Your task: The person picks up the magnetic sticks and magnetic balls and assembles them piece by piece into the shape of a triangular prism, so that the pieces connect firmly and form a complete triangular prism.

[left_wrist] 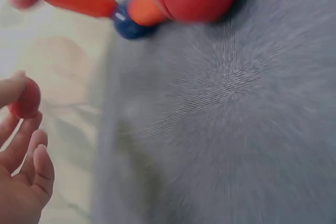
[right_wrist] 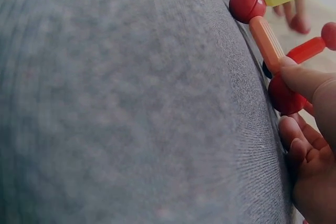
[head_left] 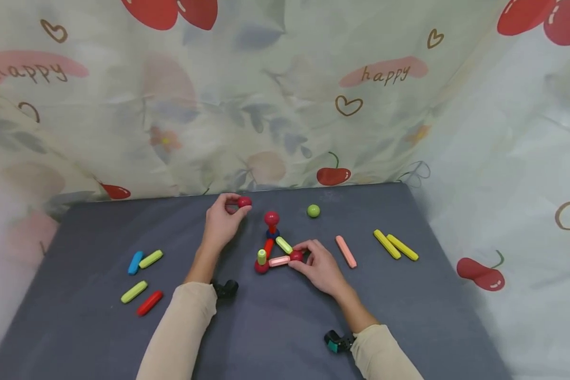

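Red is everywhere on this grey felt mat point(head_left: 100, 327): my left hand point(head_left: 220, 224) pinches a small red ball point(head_left: 244, 201) between thumb and fingertips, lifted just behind the little build so it's ready to sit on something. My right hand point(head_left: 320, 266) has its fingers curled round another red ball point(head_left: 296, 256) at the near right corner of the triangle frame point(head_left: 273, 252), I guess to keep the magnets from skidding. From that ball a pale pink rod point(head_left: 279, 260) runs left to a third red ball carrying a short upright lime-green stub point(head_left: 262, 257). A red stick point(head_left: 268, 246) and a lime rod point(head_left: 284, 245) lean up toward the blue ball and the red knob on top point(head_left: 272, 218). Spare pieces lie well apart: green ball point(head_left: 313, 211), pink rod point(head_left: 345, 252), two yellow rods point(head_left: 395, 245).
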Available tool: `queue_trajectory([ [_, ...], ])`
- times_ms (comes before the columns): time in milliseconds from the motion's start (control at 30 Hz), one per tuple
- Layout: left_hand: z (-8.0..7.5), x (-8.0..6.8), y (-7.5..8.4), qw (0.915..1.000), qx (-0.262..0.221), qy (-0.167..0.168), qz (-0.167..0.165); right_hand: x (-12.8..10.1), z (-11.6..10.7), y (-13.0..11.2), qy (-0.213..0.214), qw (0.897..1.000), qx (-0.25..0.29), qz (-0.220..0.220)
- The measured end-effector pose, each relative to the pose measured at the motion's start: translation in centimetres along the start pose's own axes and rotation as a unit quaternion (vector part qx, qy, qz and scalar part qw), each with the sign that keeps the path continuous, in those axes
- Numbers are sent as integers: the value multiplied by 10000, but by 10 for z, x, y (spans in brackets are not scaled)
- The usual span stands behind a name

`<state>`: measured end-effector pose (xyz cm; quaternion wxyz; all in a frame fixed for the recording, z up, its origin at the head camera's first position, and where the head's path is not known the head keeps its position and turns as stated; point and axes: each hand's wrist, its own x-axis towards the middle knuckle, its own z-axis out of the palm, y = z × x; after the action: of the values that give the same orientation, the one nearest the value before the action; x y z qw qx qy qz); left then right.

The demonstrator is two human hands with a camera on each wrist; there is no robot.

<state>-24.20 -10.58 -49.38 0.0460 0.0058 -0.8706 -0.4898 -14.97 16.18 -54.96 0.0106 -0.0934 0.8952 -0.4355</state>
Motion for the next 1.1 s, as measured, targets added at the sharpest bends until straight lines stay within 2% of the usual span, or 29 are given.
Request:
queue_trajectory([
  [100,-18,-28,10,9994,-221,15,248,1,2,-1,-50,10000,13,19],
  [167,-22,-47,16,9981,-325,-150,501,0,1,0,-48,10000,11,42],
  [233,-21,-64,19,9961,-457,-287,694,0,0,-1,-55,10000,8,41],
  [300,-18,-78,20,9948,-556,-398,753,0,0,-2,-46,10000,-2,50],
  [467,-7,-96,17,9935,-703,-586,680,0,0,-5,-35,10000,-35,65],
  [633,0,-101,13,9928,-722,-768,577,1,0,-4,-41,10000,-34,49],
  [833,-3,-100,8,9889,-849,-1075,574,3,-1,-4,-85,9998,-159,1],
  [967,-5,-90,2,9905,-1090,-790,279,6,-6,-8,-114,9990,-426,-95],
  [1033,-3,-82,-1,9927,-1040,-606,97,9,-8,-11,-77,9982,-577,-160],
  [1100,1,-74,-3,9950,-797,-591,-76,10,-8,-16,32,9971,-740,-163],
])
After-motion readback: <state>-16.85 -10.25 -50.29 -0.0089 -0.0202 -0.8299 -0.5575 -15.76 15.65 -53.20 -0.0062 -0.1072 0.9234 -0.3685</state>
